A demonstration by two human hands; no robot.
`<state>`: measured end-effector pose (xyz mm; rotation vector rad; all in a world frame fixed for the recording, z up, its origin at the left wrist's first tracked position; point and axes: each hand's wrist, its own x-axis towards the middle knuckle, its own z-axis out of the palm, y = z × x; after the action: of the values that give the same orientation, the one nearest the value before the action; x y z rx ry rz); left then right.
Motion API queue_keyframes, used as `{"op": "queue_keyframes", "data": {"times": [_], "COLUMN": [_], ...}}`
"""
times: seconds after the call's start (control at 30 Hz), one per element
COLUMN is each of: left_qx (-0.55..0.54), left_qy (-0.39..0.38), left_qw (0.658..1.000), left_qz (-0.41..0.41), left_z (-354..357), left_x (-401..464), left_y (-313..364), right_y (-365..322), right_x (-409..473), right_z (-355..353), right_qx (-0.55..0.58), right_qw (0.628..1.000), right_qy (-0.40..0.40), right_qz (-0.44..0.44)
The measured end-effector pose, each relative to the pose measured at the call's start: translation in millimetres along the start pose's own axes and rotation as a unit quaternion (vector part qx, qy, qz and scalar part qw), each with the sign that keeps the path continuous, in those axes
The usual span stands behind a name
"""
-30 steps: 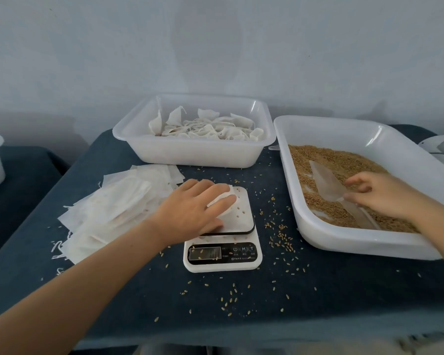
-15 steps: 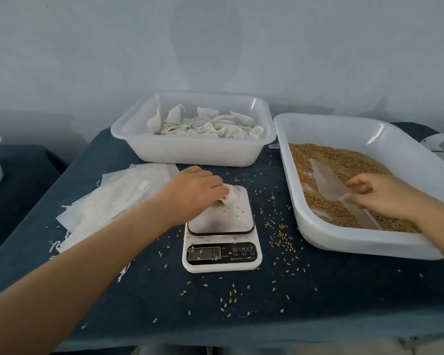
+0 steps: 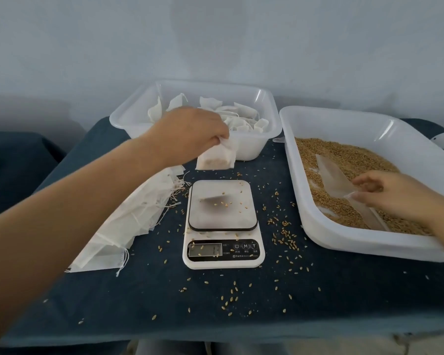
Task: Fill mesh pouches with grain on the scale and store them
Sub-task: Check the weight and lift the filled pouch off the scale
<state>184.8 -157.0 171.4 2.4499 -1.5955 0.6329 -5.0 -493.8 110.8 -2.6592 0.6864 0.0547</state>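
Dark cloth table [image 3: 344, 303] before us, our left hand [image 3: 190, 131] pinching a filled pouch [image 3: 217, 156] above the scale [image 3: 222, 224], tub [image 3: 264, 139] just behind, our right hand [image 3: 385, 196] gripping the scoop [image 3: 336, 178] in the grain [image 3: 344, 155].

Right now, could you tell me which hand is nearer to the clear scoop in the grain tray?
Right. The right hand rests at the scoop over the grain, fingers at its handle; the left hand is far across, holding a filled pouch by the storage bin.

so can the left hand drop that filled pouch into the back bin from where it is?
Probably yes. The left hand pinches the filled pouch just in front of the bin, whose top is open; nothing stands between, only a lift over the near rim.
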Motion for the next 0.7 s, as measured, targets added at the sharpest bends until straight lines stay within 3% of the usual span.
{"op": "queue_keyframes", "data": {"times": [0.27, 0.7], "left_qx": [-0.037, -0.059], "left_qy": [0.002, 0.009], "left_qw": [0.998, 0.997], "left_qz": [-0.055, -0.051], "left_z": [-19.3, -21.7], "left_x": [2.9, 3.1], "left_y": [-3.7, 1.3], "right_y": [0.5, -1.2], "right_x": [1.6, 1.6], "right_z": [0.7, 1.3], "right_qx": [0.008, -0.001], "right_qw": [1.0, 1.0], "right_qy": [-0.003, 0.005], "right_qz": [0.002, -0.007]}}
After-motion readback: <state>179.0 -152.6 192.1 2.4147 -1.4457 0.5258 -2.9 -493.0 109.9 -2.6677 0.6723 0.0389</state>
